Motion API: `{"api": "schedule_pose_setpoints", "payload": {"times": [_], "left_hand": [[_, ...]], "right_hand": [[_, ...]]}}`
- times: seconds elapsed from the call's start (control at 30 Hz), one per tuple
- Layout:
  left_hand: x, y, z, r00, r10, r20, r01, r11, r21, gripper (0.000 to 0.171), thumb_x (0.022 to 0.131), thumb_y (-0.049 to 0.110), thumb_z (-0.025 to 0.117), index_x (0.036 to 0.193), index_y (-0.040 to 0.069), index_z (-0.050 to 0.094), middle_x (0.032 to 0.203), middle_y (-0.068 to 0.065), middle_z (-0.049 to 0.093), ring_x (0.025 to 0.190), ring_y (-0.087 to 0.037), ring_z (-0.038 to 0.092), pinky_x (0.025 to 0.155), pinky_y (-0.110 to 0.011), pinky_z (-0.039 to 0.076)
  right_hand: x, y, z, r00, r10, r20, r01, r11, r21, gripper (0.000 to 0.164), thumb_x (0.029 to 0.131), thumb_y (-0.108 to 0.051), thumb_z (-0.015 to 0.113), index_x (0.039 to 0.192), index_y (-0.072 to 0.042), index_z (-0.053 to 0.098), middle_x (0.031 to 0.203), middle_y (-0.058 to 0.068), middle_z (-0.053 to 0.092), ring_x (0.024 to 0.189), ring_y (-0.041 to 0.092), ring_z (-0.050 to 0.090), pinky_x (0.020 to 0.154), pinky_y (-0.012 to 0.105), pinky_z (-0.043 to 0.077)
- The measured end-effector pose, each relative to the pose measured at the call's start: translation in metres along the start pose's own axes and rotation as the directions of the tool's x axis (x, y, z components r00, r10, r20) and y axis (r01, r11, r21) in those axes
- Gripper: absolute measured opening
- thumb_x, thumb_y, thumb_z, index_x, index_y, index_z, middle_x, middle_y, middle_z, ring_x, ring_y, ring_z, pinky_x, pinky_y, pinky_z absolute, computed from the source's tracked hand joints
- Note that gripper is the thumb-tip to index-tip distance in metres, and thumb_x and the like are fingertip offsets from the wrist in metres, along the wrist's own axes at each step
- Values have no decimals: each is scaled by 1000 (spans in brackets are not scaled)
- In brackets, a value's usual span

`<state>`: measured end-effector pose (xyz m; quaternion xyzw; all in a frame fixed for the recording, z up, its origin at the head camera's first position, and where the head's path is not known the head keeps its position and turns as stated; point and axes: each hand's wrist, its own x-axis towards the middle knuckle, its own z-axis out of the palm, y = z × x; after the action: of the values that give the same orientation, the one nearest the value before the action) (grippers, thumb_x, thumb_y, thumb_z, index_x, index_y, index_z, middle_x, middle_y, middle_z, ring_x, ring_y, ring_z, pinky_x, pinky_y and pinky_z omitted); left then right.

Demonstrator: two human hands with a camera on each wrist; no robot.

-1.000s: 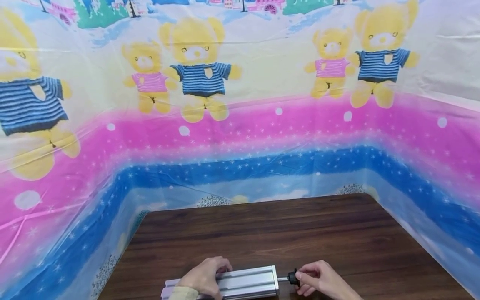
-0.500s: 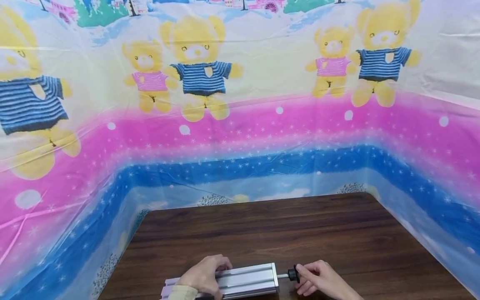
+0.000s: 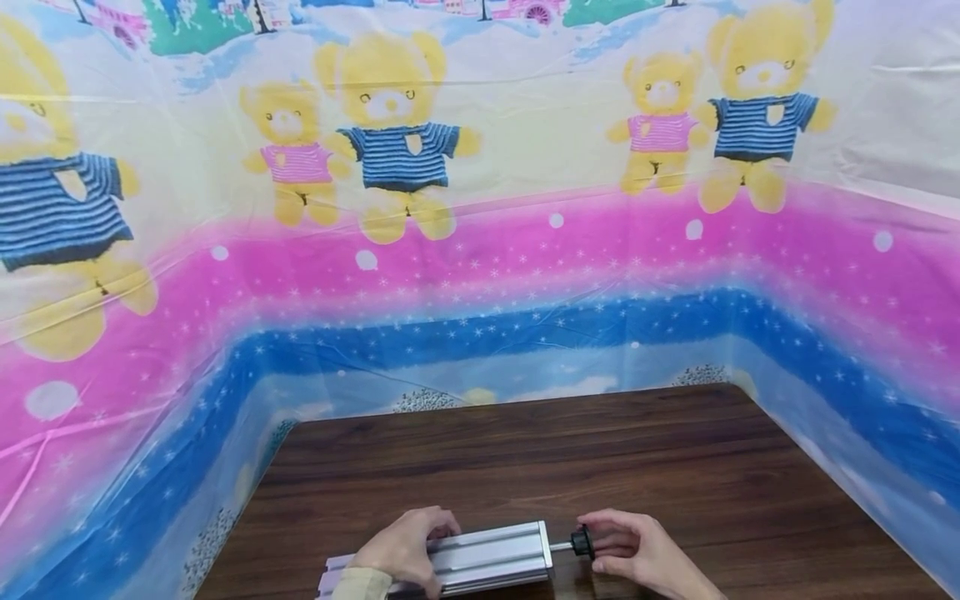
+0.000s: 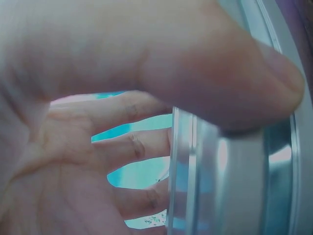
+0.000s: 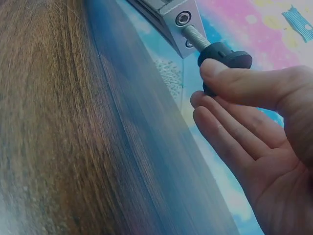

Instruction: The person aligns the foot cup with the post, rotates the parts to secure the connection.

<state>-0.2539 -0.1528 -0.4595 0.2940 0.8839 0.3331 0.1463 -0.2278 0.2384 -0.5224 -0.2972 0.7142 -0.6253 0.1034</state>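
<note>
A silvery aluminium profile (image 3: 495, 552) lies at the front of the table, tilted slightly up to the right in the head view. My left hand (image 3: 405, 543) grips it across its width, thumb (image 4: 244, 83) on the near side and fingers on the far side. From the profile's right end plate (image 5: 188, 24) sticks out a threaded rod (image 5: 196, 38) with a black adjustable foot (image 3: 581, 542) on its end. My right hand (image 3: 643, 552) holds this foot at its rim, index finger above and thumb below. Its other fingers extend behind the foot.
The dark wood-grain table (image 3: 525, 454) stretches back beyond the hands. A printed curtain (image 3: 480, 275) with teddy bears and pink and blue bands surrounds its far and side edges.
My right hand has changed its hold on the foot: the index finger has risen to its top and the thumb has dropped. The profile has shifted slightly left with my left hand.
</note>
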Motion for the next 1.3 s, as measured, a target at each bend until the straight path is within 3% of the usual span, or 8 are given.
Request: {"api": "schedule_pose_setpoints", "payload": {"times": [0.33, 0.53, 0.7, 0.83, 0.97, 1.1, 1.2, 1.3], "left_hand": [[0, -1, 1, 1000, -8, 3, 8, 1000, 8, 56, 54, 4, 85, 105, 21, 70, 110, 2, 63, 94, -13, 56, 78, -35, 49], [0, 1, 1, 1000, 0, -1, 0, 1000, 6, 57, 53, 4, 85, 105, 21, 70, 106, 3, 62, 91, -12, 55, 77, -33, 49], [-1, 0, 2, 1000, 16, -5, -16, 1000, 13, 57, 53, 3, 85, 105, 21, 69, 105, 4, 61, 90, -9, 54, 76, -30, 48], [-2, 1, 1, 1000, 22, -5, -22, 1000, 6, 57, 53, 2, 84, 104, 21, 69, 105, 4, 61, 89, -9, 54, 76, -29, 48], [-4, 1, 0, 999, 33, -2, -33, 999, -8, 56, 54, 1, 84, 105, 19, 69, 104, 4, 61, 89, -9, 55, 76, -29, 48], [-4, 0, 0, 1000, 31, -3, -31, 999, -11, 56, 53, 1, 84, 104, 19, 69, 105, 4, 61, 90, -8, 55, 76, -28, 48], [-4, -1, 1, 999, 38, -8, -38, 999, -6, 55, 53, 1, 83, 104, 19, 69, 103, 5, 60, 89, -8, 55, 76, -27, 47], [-4, -2, 2, 999, 50, -15, -50, 999, -2, 55, 53, 2, 83, 103, 19, 69, 100, 7, 60, 87, -6, 55, 75, -26, 47]], "right_hand": [[0, -5, -3, 986, 165, -19, -166, 984, -70, 51, 99, -19, 64, 135, 15, 54, 120, 26, 69, 99, 8, 72, 81, 24, 58], [0, -5, 0, 987, 159, 5, -159, 987, 0, 42, 103, -19, 56, 123, 17, 61, 105, 27, 73, 89, 26, 76, 76, 37, 60], [1, -4, 1, 980, 197, 5, -197, 980, -9, 39, 107, -24, 49, 114, 9, 69, 96, 19, 76, 83, 27, 76, 73, 38, 61], [1, -4, 1, 977, 214, -11, -214, 976, -27, 41, 106, -25, 51, 118, 11, 67, 99, 19, 76, 85, 24, 76, 74, 34, 61], [0, -3, 0, 985, 169, -39, -171, 985, -35, 47, 101, -18, 61, 135, 13, 55, 121, 27, 68, 100, 11, 73, 84, 28, 58], [-2, 0, 1, 998, 59, -24, -60, 998, -17, 60, 95, -7, 68, 146, 11, 42, 142, 36, 51, 119, 6, 65, 97, 31, 54], [-1, 1, 2, 1000, -5, -18, 5, 1000, -6, 58, 92, -3, 69, 144, 9, 46, 143, 34, 51, 123, 7, 63, 100, 33, 52], [-1, 0, 2, 1000, -20, -16, 20, 1000, 20, 52, 92, -2, 68, 141, 8, 51, 139, 29, 58, 120, 10, 65, 98, 31, 53]]}}
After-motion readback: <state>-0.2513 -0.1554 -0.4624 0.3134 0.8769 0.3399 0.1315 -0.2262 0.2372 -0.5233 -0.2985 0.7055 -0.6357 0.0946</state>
